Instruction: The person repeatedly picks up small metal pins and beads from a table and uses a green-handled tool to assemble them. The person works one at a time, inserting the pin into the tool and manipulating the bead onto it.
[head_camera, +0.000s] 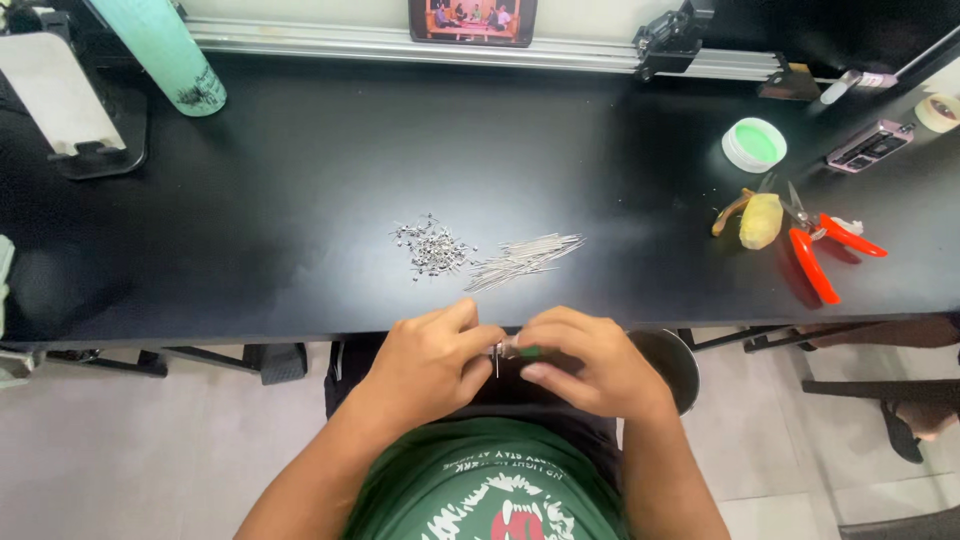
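Both hands, left hand (432, 362) and right hand (588, 362), pinch together a small, half-hidden metal piece (503, 351) at the desk (300, 200) edge, six o'clock of the loose pins (432, 249) and thin rods (524, 258); a green-lidded jar (754, 144), contents unseen, sits at two o'clock.

A table (250, 200) fills the upper frame. At its centre lies a heap of small metal parts (432, 248), with a bundle of thin pins (525, 257) just to its right. Far right lie pliers (815, 245), a round lid (755, 144) behind them. A bottle (165, 50) stands upper left. Both hands (520, 360) meet below the table's near edge.
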